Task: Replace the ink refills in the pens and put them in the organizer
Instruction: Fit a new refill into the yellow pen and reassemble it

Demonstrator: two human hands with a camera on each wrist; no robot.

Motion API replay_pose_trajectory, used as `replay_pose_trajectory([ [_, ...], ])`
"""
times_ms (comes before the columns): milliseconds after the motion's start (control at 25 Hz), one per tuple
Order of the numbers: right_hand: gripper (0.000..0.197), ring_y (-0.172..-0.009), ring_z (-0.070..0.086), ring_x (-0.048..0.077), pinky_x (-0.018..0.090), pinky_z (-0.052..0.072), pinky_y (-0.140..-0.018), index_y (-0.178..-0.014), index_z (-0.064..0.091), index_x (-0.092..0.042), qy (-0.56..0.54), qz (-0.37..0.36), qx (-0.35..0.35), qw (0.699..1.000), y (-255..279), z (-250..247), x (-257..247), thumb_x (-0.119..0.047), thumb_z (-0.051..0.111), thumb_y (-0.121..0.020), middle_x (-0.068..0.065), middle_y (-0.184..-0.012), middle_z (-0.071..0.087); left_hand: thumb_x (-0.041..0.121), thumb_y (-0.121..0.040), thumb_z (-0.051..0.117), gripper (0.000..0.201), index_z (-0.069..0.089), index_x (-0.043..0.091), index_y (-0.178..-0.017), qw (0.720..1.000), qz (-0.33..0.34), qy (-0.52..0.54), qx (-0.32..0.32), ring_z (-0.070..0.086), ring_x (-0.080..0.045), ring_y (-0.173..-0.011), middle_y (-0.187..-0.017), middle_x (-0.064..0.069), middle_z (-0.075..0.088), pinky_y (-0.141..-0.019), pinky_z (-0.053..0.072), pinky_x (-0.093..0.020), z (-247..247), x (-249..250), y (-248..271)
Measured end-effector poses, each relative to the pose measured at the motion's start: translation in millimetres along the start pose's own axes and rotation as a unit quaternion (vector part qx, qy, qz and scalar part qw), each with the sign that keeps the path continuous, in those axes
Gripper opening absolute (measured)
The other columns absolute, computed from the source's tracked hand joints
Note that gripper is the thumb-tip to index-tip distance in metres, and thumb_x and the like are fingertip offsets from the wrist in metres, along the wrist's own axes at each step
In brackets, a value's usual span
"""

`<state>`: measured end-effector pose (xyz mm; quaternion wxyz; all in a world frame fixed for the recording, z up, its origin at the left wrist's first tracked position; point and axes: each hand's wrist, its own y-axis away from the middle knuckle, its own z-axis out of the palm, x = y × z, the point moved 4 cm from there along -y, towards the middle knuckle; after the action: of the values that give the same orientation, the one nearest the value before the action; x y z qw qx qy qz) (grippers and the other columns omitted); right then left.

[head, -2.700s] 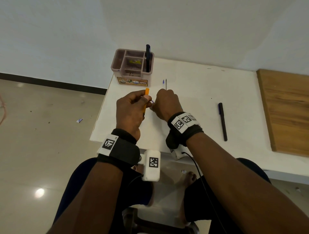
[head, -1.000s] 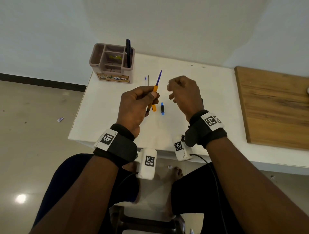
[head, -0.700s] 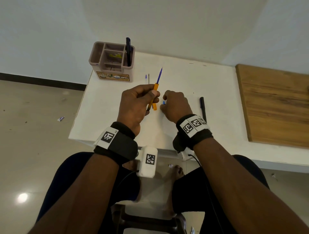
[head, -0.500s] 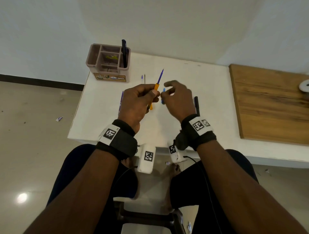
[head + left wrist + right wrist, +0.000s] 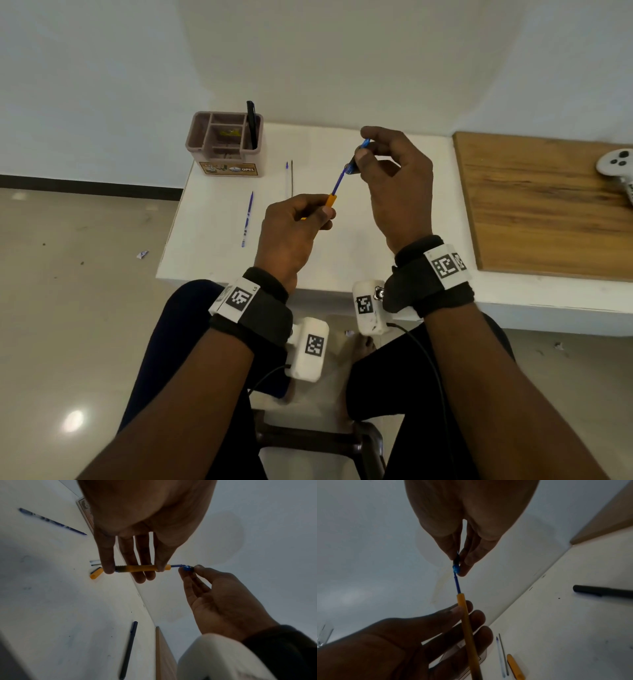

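Note:
My left hand (image 5: 322, 214) grips an orange pen barrel (image 5: 330, 199), tilted up to the right, with a blue refill (image 5: 337, 181) sticking out of it. My right hand (image 5: 363, 154) pinches a small blue tip piece (image 5: 358, 157) at the refill's free end. The wrist views show the same: barrel (image 5: 137, 568) and tip piece (image 5: 187, 568); refill (image 5: 457, 585) and tip piece (image 5: 455, 568). The brown organizer (image 5: 226, 161) stands at the table's far left corner with a black pen (image 5: 252, 123) upright in it.
A loose blue refill (image 5: 247, 219) and two thin refills (image 5: 289, 178) lie on the white table (image 5: 212, 260). An orange cap (image 5: 96, 574) and a dark pen (image 5: 128, 649) lie there too. A wooden board (image 5: 548, 205) with a white controller (image 5: 616, 168) is at right.
My right hand went down to the blue tip piece on the table, picked it up and raised it to the refill's end. The left hand kept holding the orange barrel.

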<state>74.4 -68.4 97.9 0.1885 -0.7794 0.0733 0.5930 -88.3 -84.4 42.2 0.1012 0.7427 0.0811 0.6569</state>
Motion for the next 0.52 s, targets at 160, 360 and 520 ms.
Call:
replay_pose_trajectory([
  [160, 0.026, -0.090, 0.078, 0.013, 0.036, 0.062, -0.089, -0.126, 0.069, -0.017, 0.011, -0.011, 0.026, 1.000, 3, -9, -3, -0.013, 0.062, -0.102, -0.004, -0.104, 0.073, 0.023, -0.099, 0.068, 0.023, 0.075, 0.021, -0.121, 1.000, 0.012, -0.001, 0.000, 0.076, -0.007, -0.092, -0.103, 0.004, 0.080, -0.078, 0.051, -0.023, -1, -4, 3],
  [360, 0.024, -0.086, 0.078, 0.013, 0.039, 0.062, -0.090, -0.121, 0.072, -0.016, 0.061, -0.025, -0.045, 0.997, 11, -3, -6, -0.011, 0.065, -0.099, -0.004, -0.102, 0.074, 0.023, -0.099, 0.069, 0.023, 0.076, 0.020, -0.121, 0.999, 0.042, -0.005, 0.003, 0.076, -0.009, -0.092, -0.103, 0.003, 0.080, -0.080, 0.052, -0.023, -5, -1, 6],
  [520, 0.024, -0.085, 0.079, 0.013, 0.038, 0.063, -0.088, -0.122, 0.071, -0.014, 0.040, -0.024, -0.011, 0.999, 3, -9, -12, -0.013, 0.066, -0.099, 0.000, -0.104, 0.075, 0.022, -0.098, 0.070, 0.024, 0.076, 0.019, -0.121, 0.999, 0.052, 0.007, 0.002, 0.075, -0.008, -0.089, -0.101, 0.002, 0.080, -0.079, 0.052, -0.022, -10, -6, 4],
])
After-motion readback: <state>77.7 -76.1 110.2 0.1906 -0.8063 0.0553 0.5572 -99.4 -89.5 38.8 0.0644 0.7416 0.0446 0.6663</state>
